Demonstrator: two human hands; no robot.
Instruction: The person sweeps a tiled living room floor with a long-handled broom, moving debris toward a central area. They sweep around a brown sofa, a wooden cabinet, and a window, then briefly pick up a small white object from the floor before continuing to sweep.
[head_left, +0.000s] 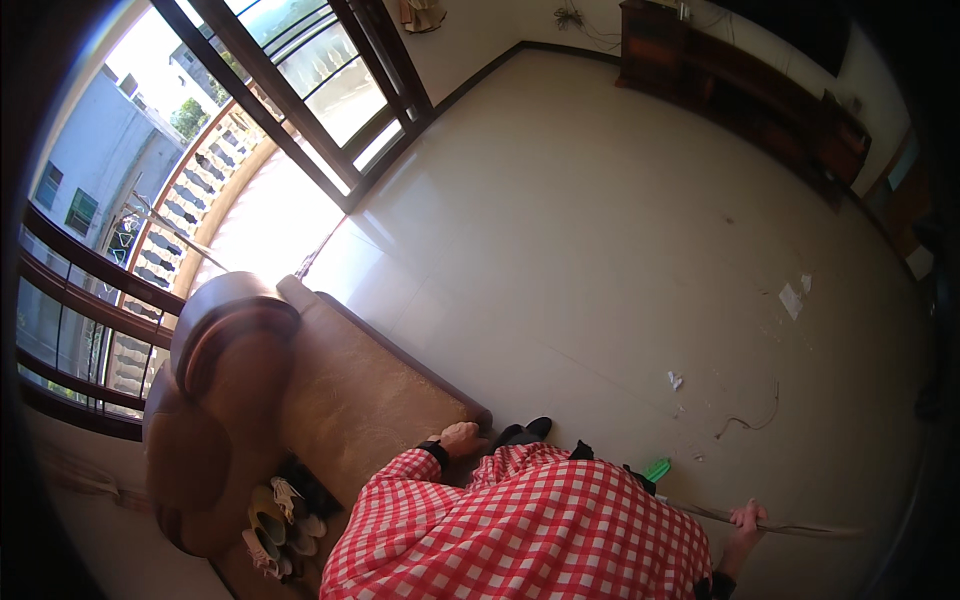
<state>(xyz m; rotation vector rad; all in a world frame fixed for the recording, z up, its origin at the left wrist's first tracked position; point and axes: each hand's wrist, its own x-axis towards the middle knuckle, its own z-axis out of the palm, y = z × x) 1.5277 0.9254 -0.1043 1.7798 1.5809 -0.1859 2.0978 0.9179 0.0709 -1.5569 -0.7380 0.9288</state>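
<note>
My right hand grips a long thin pole at the lower right, and the pole's outer end is blurred. The pole's inner end goes out of sight behind the red-and-white checked garment I wear. Beside that garment a green plastic piece shows on the floor; whether it joins the pole is hidden. With its fingers curled, my left hand rests at the front edge of a brown sofa. Whether it clutches the edge is unclear.
Scraps of white paper and a thin brown strip litter the tiled floor. Several shoes sit on the sofa at lower left. A dark wooden cabinet lines the far wall. Sliding doors open onto a balcony.
</note>
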